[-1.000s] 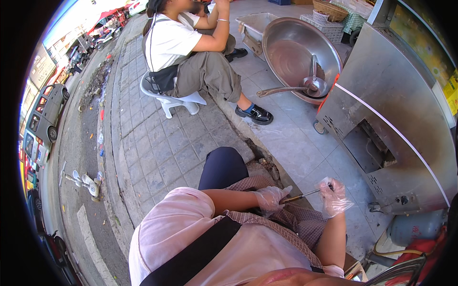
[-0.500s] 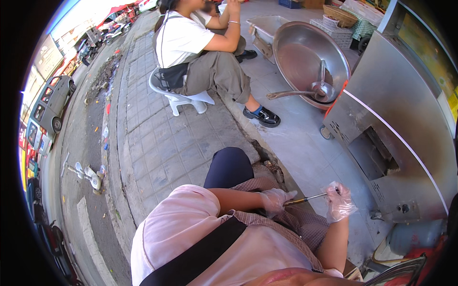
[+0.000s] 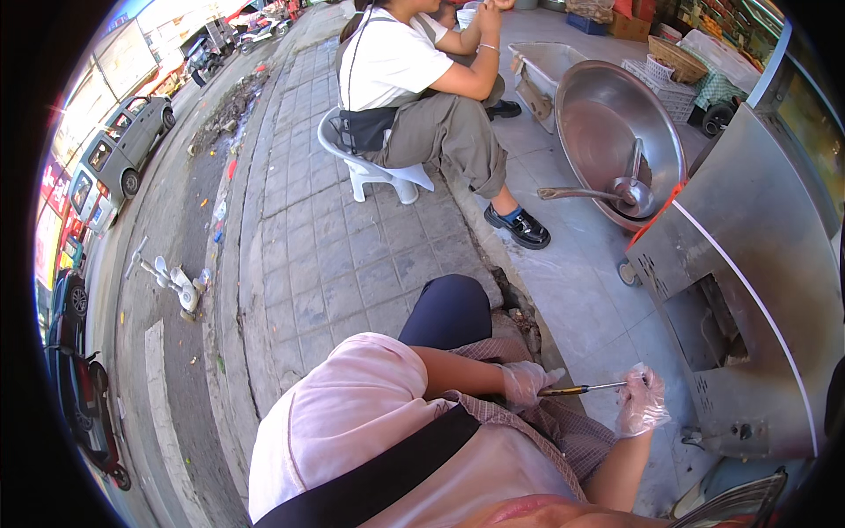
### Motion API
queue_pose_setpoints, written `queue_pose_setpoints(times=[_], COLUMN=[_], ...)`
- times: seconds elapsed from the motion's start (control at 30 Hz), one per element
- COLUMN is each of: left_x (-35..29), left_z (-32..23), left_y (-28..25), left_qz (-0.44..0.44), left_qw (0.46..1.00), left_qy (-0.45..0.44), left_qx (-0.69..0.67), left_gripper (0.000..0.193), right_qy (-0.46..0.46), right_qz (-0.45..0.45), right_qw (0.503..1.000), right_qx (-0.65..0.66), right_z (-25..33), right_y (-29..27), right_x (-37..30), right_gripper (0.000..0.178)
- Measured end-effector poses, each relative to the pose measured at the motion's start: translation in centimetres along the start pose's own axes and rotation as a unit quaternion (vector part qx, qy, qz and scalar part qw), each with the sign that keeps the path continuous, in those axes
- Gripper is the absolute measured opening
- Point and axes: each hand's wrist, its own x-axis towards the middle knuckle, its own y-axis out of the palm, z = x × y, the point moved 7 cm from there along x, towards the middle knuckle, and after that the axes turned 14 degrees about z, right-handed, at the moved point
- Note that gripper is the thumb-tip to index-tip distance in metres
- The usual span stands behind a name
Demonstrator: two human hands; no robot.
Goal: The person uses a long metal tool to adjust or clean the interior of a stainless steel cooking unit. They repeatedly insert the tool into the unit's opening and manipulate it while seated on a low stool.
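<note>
Both my hands wear clear plastic gloves. In my left hand (image 3: 526,385) is a slim screwdriver-like tool (image 3: 576,389), with a black-and-yellow handle and a thin metal shaft pointing right. My right hand (image 3: 642,403) is closed at the shaft's tip, fingers curled round a small dark thing too small to name. The tool bridges the two hands above my checked apron (image 3: 607,437). Whether the tip goes into the dark thing cannot be made out.
A metal cabinet (image 3: 748,255) on casters stands at my right. Beyond it, a large steel basin (image 3: 607,114) leans tilted, holding a ladle (image 3: 630,195). Ahead, a person (image 3: 396,66) sits on a white plastic stool (image 3: 370,176). A scooter (image 3: 180,286) is on the street at left.
The whole view has shifted, so the surroundings appear farther right and lower. My hands keep their hold, with the tool still between them.
</note>
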Motion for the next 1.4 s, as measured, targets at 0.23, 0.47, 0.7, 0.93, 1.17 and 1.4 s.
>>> queue_pose_setpoints(times=[0.23,0.47,0.7,0.93,1.17,1.4], left_x=[0.3,0.0,1.0,2.6,2.7,2.3], left_z=[-0.1,0.5,-1.3,0.8,0.9,0.5], left_y=[0.0,-0.2,0.0,0.8,0.7,0.4], left_qz=[-0.008,-0.03,-0.014,0.006,-0.01,-0.039], left_qw=[0.999,0.998,0.994,0.999,0.995,0.992], left_qy=[-0.001,-0.023,0.031,0.033,0.06,0.096], left_qx=[0.044,0.055,0.108,0.034,0.076,0.071], left_gripper=[0.081,0.078,0.07,0.072,0.074,0.073], right_qy=[-0.166,0.002,0.006,-0.039,0.0,-0.106], right_qz=[-0.036,0.007,-0.001,0.067,-0.026,0.001], right_qw=[0.857,0.999,0.849,0.944,0.862,0.925], right_qx=[-0.487,-0.04,-0.529,-0.322,-0.506,-0.364], right_z=[2.9,-0.2,1.9,2.3,3.1,2.2], right_y=[1.4,0.1,1.9,1.7,1.2,1.8], right_x=[0.2,0.0,1.5,1.8,1.4,1.8], right_gripper=[0.017,0.011,0.026,0.021,0.023,0.035])
